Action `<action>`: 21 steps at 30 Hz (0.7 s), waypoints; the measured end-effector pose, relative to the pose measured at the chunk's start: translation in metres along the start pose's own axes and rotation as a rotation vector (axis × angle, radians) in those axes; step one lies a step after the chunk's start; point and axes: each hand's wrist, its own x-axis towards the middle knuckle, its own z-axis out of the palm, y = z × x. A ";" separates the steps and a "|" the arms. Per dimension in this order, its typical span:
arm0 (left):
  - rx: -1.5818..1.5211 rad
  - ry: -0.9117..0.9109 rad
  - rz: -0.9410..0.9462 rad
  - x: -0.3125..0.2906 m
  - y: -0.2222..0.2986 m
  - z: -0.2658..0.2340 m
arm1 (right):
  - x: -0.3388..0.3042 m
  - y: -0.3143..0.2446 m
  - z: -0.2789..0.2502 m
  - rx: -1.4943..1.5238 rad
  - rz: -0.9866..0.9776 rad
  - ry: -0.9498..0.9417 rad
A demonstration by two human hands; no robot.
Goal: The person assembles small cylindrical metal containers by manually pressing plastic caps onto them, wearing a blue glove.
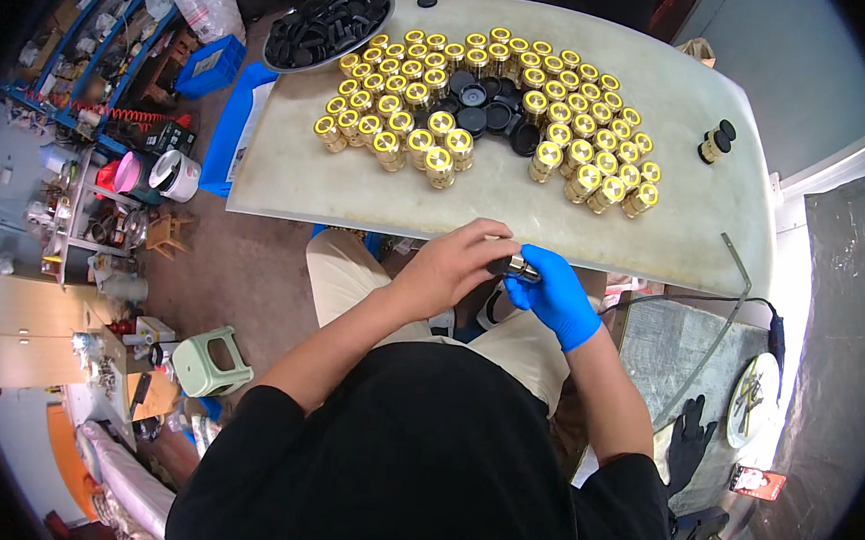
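Nearest the camera is my own black short-sleeved shirt [430, 450]. Beyond it, at far left, a round silvery metal bowl [312, 68] heaped with black plastic-looking caps [329, 22] sits at the corner of the pale, smooth surface [497, 209]. Next stand many shiny gold-coloured metal cylinders [439, 168], upright around a cluster of round black caps [472, 120].

In front of the surface, over my lap, my bare left hand [450, 269] pinches the black end of a small, dark-ended metal cylinder [525, 269]; my blue-gloved right hand [559, 297] is curled narrowly around its metal part. Fingers hide much of it. I judge it light enough for fingertips but dense for its size, stiff and hardly fragile. The polished side may slip on bare skin, so the glove belongs there, with thumb and fingers set around the black end.

Farther right stand two black-topped gold cylinders [716, 142], then, lower, a limp black fabric glove [687, 446].
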 end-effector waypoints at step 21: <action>-0.800 0.314 -0.411 -0.003 -0.004 0.020 | -0.013 -0.014 0.037 -0.673 -0.659 0.149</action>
